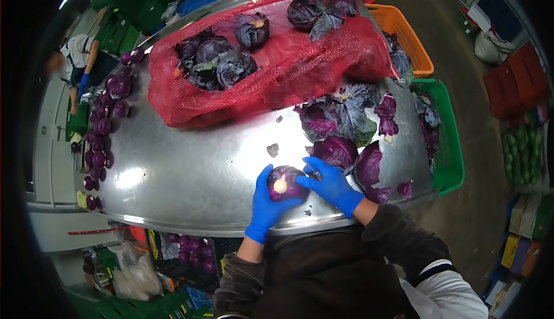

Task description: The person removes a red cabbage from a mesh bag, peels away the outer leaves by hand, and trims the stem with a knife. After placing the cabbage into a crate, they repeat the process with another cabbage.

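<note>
From my head camera I look down at a round purple-red cabbage head (pixel 287 183) sitting on the near edge of the shiny steel table (pixel 190 175), right in front of my chest. My left hand in its blue rubber glove (pixel 266 203) comes up from the near side and cups the cabbage's left flank, fingers curled round it. My blue-gloved right hand (pixel 330 183) reaches in from the right and presses on its far right shoulder, so the two hands are closed on the head from opposite sides, with the cabbage between them. The pale cut stump faces up and slightly left, toward my left palm, so the stem axis runs nearly upright. Something small and dark shows at my right fingertips; I cannot tell what it is.

Just right of my right hand lies a heap of loose purple outer leaves (pixel 346 123). Farther off, a red mesh sack (pixel 277 59) holds more dark cabbages. A green plastic crate (pixel 450 146) and an orange plastic crate (pixel 412 39) stand along the right side. A row of small trimmed cabbages (pixel 104 128) lines the left edge, where another person (pixel 78 59) stands.
</note>
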`<action>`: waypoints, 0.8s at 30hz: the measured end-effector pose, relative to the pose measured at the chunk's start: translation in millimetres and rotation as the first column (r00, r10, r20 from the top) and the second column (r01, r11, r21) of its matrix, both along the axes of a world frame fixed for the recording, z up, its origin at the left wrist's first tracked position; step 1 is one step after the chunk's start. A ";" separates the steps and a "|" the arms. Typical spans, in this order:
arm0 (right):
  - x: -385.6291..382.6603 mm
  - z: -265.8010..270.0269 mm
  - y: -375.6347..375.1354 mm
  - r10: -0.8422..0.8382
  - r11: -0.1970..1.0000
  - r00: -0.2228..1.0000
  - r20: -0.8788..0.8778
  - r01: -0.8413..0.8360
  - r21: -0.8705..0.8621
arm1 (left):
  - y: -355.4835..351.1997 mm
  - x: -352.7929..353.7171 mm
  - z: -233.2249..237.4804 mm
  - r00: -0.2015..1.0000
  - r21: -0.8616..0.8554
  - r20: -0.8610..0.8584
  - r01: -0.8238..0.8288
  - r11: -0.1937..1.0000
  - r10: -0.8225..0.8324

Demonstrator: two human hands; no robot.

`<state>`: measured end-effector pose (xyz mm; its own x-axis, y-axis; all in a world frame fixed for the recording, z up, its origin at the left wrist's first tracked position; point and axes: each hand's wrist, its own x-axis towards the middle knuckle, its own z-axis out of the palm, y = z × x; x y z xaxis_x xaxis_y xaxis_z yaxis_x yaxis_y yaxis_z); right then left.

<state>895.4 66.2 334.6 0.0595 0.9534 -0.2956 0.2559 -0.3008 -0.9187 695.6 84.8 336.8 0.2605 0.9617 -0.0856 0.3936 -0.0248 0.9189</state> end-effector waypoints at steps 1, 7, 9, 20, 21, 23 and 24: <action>0.0 1.4 0.5 -0.026 0.996 0.984 -0.177 0.012 -0.083 | 6.2 -17.5 -16.3 0.968 -0.225 0.241 -0.017 0.974 0.073; -1.6 9.3 -2.0 -0.124 0.966 0.791 -0.600 -0.042 -0.256 | 1.0 -45.7 -8.1 0.432 -0.563 0.765 0.088 0.822 0.478; -6.2 -8.3 -6.8 -0.131 0.975 0.806 -0.577 -0.001 -0.223 | 4.2 -27.5 -4.0 0.477 -0.515 0.764 0.043 0.856 0.435; -20.4 -23.8 -40.6 0.134 0.958 0.986 -0.097 -0.103 0.269 | -36.1 -43.7 -30.6 0.839 -0.379 0.463 -0.106 0.919 0.287; -20.3 -20.0 -40.8 0.159 0.932 0.987 0.036 -0.162 0.323 | -37.9 -45.9 -33.3 0.826 -0.395 0.485 -0.085 0.915 0.287; -20.9 -18.4 -40.5 0.127 0.939 0.991 0.049 -0.136 0.315 | -37.2 -45.0 -36.6 0.838 -0.402 0.452 -0.114 0.909 0.304; -21.5 -18.0 -39.7 0.100 0.945 0.993 0.061 -0.113 0.308 | -36.9 -43.7 -35.4 0.848 -0.407 0.418 -0.146 0.902 0.326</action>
<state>873.9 26.5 316.6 -0.0413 0.9990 0.0167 0.3128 0.0288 -0.9494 651.9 47.8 301.4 0.1237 0.9280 -0.3515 -0.1314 0.3664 0.9211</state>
